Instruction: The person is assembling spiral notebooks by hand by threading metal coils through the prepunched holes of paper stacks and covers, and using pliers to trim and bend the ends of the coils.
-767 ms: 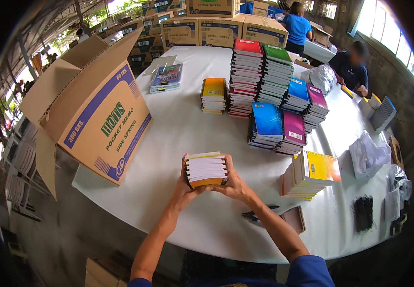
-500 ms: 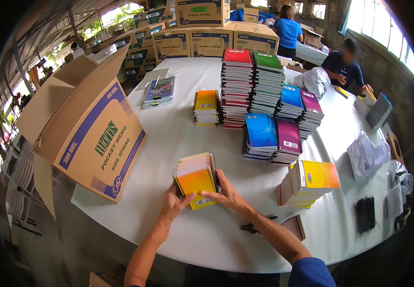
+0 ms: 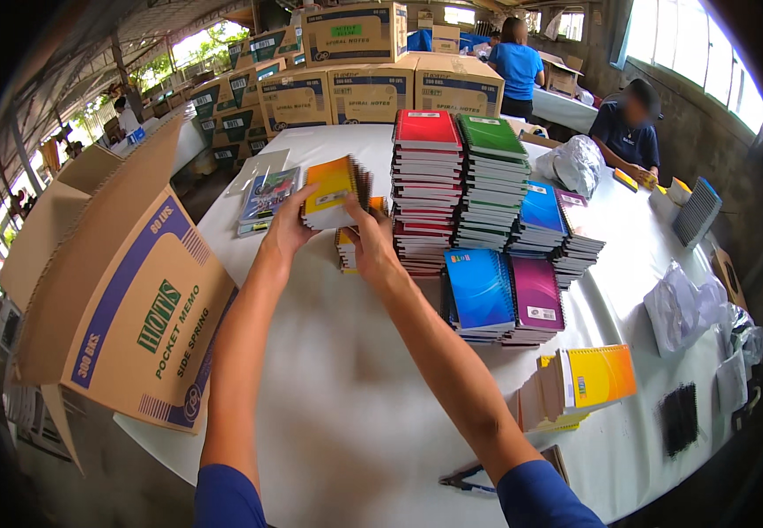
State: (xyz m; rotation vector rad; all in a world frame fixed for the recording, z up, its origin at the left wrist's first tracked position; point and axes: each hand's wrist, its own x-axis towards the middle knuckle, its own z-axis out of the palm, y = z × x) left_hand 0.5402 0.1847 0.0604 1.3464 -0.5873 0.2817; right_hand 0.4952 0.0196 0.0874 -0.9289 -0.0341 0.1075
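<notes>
Between my left hand (image 3: 288, 224) and my right hand (image 3: 371, 242) is a small stack of yellow-orange spiral notebooks (image 3: 330, 192). My fingers press on its two sides, and it is held up over a yellow notebook pile (image 3: 346, 250) that my hands partly hide. Just right of it rise a tall red notebook stack (image 3: 428, 176) and a green one (image 3: 493, 180). Blue notebooks (image 3: 480, 290) and purple notebooks (image 3: 536, 290) are piled in front of and beside these. Nearer to me on the right is another yellow notebook stack (image 3: 600, 378), unevenly piled.
A large open cardboard box (image 3: 157, 317) leans at the table's left. Packaged notebooks (image 3: 269, 198) lie behind my left hand. Pliers (image 3: 465, 481) rest near the front edge. Plastic bags (image 3: 682, 299) and black coils (image 3: 681, 418) lie right. A co-worker (image 3: 628, 132) sits at the far right.
Both hands have carried the yellow notebook stack away from me, from the near middle of the table to the far yellow pile. My view has shifted slightly.
</notes>
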